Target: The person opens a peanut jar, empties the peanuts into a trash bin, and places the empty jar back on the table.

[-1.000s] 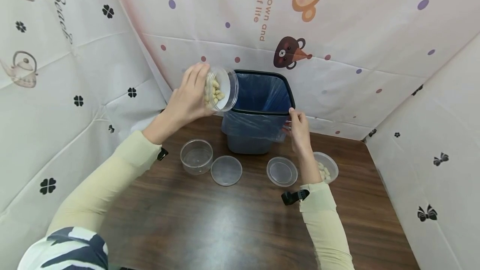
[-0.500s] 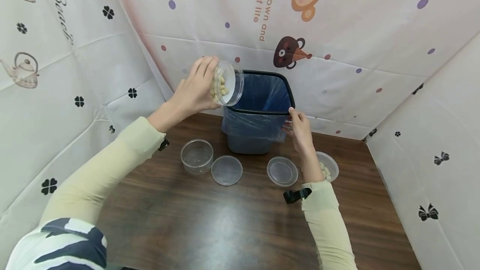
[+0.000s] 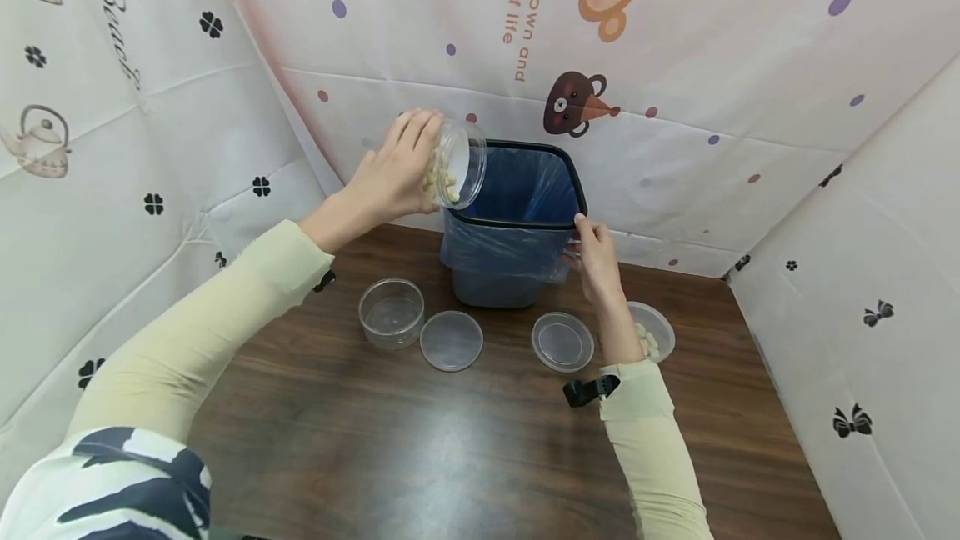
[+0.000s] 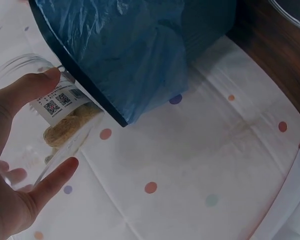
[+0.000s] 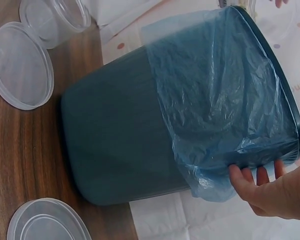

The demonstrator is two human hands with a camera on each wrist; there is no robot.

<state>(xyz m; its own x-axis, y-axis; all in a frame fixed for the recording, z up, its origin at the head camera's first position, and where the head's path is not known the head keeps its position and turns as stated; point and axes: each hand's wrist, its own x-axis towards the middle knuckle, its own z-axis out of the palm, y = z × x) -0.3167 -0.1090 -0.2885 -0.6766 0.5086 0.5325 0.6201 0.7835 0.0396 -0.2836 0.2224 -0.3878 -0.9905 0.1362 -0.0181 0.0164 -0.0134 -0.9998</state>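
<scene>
Clamps a clear jar [image 3: 459, 158] in the left grip [image 3: 397, 169], with fingers curled round the outside and one digit beside a printed white label [image 4: 65, 102]. Tilts the jar far over, mouth turned away from the left grip toward the opening of a blue bin [image 3: 495, 288]. Holds peanut-like pieces [image 3: 440, 183] inside, close to the left grip, resting low against the jar wall. Overlaps the near-left corner of the black rim [image 3: 517, 226] with the jar in the head view; cannot tell contact from clearance there.

Pinches the bin at its near-right corner with the right grip [image 3: 597, 261], pressing fingertips against the thin blue liner [image 3: 506, 250] folded down outside. Leaves the bin between both grips, upright on the brown counter [image 3: 442, 457].

Has, on the person's side of the left grip, a clear round container [image 3: 392, 315] and a flat lid [image 3: 452, 341] just beside it. Has, on the person's side of the right grip, a second lid [image 3: 562, 342] and a bowl [image 3: 662, 330] of pale pieces [image 3: 647, 342], partly covered by the right forearm [image 3: 618, 332].
</scene>
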